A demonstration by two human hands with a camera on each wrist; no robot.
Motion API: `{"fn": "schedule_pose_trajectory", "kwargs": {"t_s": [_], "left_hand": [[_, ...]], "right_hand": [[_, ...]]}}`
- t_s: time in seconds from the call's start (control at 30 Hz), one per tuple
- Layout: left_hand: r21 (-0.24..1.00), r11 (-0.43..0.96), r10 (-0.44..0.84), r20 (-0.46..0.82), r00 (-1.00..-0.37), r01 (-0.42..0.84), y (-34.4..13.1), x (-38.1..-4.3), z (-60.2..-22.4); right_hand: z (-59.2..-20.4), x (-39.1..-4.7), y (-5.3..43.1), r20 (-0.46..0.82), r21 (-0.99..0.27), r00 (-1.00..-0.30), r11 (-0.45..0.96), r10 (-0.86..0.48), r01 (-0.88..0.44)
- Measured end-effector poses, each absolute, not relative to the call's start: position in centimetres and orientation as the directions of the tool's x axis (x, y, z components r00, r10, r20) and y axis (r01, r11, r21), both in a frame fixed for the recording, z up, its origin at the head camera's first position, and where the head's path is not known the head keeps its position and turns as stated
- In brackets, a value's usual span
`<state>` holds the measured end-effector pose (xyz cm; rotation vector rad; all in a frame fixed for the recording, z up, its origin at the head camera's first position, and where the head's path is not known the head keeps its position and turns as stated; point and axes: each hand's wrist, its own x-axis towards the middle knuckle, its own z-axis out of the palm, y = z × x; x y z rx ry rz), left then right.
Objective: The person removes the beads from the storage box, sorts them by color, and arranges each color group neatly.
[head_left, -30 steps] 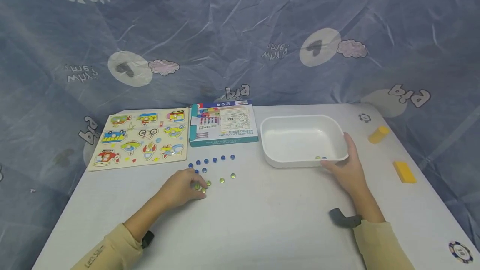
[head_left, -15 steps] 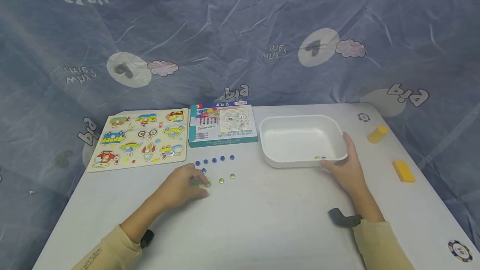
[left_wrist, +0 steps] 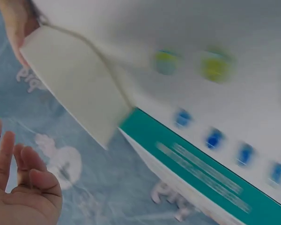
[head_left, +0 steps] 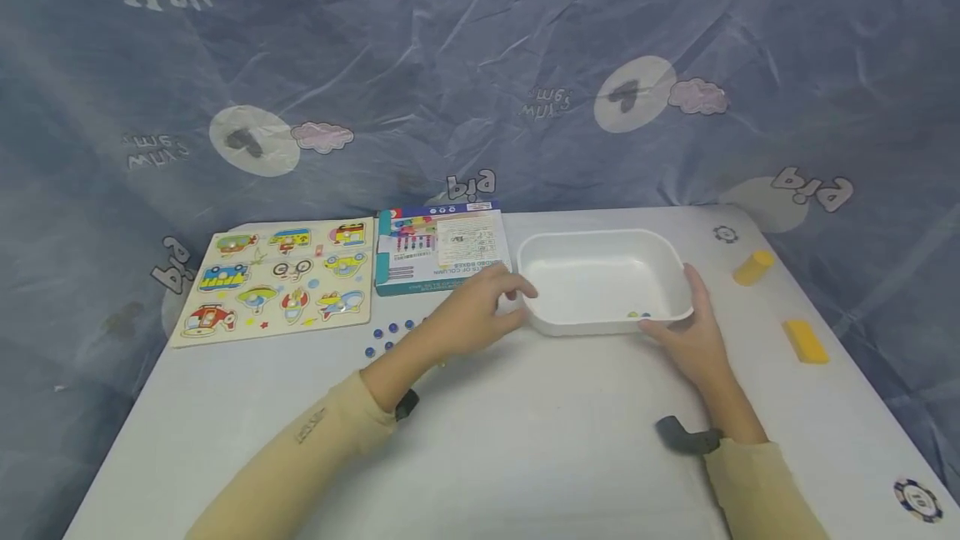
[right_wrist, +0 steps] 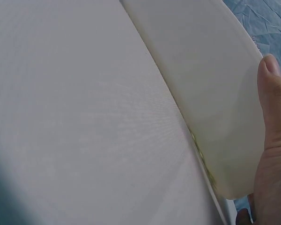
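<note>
A white tray (head_left: 570, 294) stands at the table's back right with a few green and blue beads low at its front right. My right hand (head_left: 693, 340) grips its right front corner, thumb (right_wrist: 274, 103) along the wall in the right wrist view. My left hand (head_left: 483, 311) is at the tray's left rim, index fingertip over the edge and thumb below. In the left wrist view a gap shows between thumb and index finger; I cannot tell whether a bead is held. Blue beads (head_left: 393, 328) and green beads (left_wrist: 215, 68) lie on the table, partly hidden by my left forearm.
A teal and white box (head_left: 408, 286) lies left of the tray, partly behind my left hand. Beside it is a wooden vehicle puzzle board (head_left: 243, 330). A yellow cylinder (head_left: 753, 267) and a yellow block (head_left: 806, 342) sit near the right edge. A patterned cloth hangs behind.
My left hand has moved from the beads rightward and away from me to the tray's left rim. My right hand and the tray stay in place.
</note>
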<state>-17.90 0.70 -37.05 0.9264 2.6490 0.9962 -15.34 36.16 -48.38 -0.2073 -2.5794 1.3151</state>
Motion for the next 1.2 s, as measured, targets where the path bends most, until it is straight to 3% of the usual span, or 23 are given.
{"fn": "schedule_pose_trajectory", "kwargs": {"t_s": [0.27,0.57,0.77,1.2], "left_hand": [[0.649,0.505,0.707,0.067,-0.704,0.569,8.9,-20.8,-38.2],[0.751,0.527,0.687,-0.101,-0.719,0.398,14.9,-23.1,-41.4],[0.749,0.563,0.656,-0.148,-0.74,0.349,17.1,-24.2,-43.1],[0.755,0.557,0.712,-0.22,-0.666,0.346,18.4,-24.8,-44.0]], "right_hand": [[-48.2,-15.3,36.1,0.141,-0.806,-0.962,0.591,0.234,0.026],[-48.1,-15.2,36.1,0.125,-0.813,-0.966,0.582,0.226,0.031],[-48.1,-15.2,36.1,0.13,-0.82,-0.965,0.572,0.227,0.024],[-48.1,-15.2,36.1,0.124,-0.828,-0.967,0.56,0.222,0.022]]}}
